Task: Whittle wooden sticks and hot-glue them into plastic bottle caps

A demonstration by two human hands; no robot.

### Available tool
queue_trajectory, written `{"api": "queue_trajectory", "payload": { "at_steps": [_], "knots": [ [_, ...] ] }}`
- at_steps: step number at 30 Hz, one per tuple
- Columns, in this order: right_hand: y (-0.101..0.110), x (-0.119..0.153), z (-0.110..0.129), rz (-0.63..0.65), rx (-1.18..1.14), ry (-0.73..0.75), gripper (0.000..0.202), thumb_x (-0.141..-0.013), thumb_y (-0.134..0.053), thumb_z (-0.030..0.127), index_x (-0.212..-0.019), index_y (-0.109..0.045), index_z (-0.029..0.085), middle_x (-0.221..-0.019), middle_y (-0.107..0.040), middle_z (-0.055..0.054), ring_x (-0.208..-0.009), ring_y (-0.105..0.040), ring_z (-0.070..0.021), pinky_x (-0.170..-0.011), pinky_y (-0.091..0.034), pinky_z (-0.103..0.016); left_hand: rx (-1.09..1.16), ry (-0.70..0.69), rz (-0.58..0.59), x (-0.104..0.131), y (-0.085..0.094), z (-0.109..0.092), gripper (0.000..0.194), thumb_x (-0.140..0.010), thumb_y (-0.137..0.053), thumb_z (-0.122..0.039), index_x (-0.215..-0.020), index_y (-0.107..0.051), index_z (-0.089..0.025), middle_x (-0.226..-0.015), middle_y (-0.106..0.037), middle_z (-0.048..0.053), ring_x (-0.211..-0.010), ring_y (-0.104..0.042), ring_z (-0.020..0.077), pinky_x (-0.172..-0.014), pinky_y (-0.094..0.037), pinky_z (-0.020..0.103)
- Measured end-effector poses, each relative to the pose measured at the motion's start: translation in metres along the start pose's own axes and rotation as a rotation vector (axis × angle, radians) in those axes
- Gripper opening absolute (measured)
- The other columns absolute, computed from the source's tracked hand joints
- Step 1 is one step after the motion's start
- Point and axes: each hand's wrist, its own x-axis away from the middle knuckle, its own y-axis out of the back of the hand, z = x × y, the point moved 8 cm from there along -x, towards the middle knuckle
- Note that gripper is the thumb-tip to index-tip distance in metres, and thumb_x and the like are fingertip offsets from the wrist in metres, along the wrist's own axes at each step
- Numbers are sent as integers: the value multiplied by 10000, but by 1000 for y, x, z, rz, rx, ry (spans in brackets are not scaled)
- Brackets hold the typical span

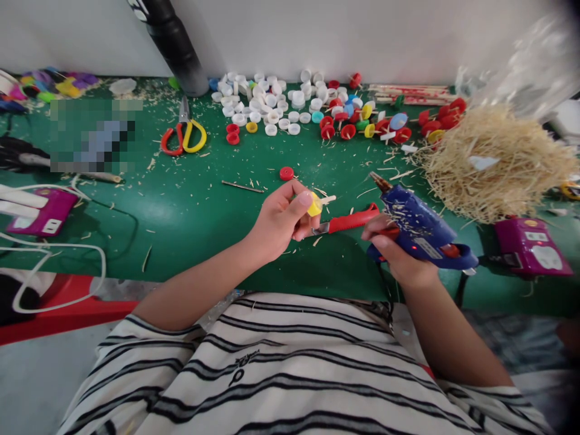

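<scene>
Between the thumb and fingers of my left hand (287,214) is a yellow bottle cap (314,205), a short pale wooden stick (328,199) poking out of it to the right. My right hand (408,257) grips a blue hot glue gun (419,226) by its handle; its nozzle points up and left, and wood shavings cling to its body. Under and between my hands lies a red-handled utility knife (353,220), its blade end partly behind my left fingers. Just beyond my left hand a red cap (286,174) rests on the table.
White caps (267,103) cover the back of the green table (203,211). Red, blue and yellow caps with sticks (357,121) lie beside a heap of wood shavings (493,160). Scissors (183,133), a thin metal rod (242,186), a black bottle (176,51) and purple power sockets (532,244) stand around.
</scene>
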Motion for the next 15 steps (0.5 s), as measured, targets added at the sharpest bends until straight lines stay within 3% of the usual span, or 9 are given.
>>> {"api": "queue_trajectory", "payload": {
  "at_steps": [9, 15],
  "knots": [
    [0, -1, -2, -9, 52, 16, 137, -944, -754, 496, -949, -790, 364, -874, -733, -16, -870, -717, -266, -971, -607, -530, -8, 53, 5, 0, -2, 3, 601, -809, -783, -739, -787, -471, -226, -573, -610, -66, -409, -442, 17, -400, -297, 197],
    [-1, -3, 4, -83, 76, -21, 201, -924, -776, 529, -932, -781, 328, -859, -731, -25, -841, -705, -246, -956, -626, -505, -33, 85, 131, 3, -12, 9, 506, -797, -870, -594, -850, -543, -210, -622, -694, -46, -412, -508, 20, -377, -362, 163]
  ]
}}
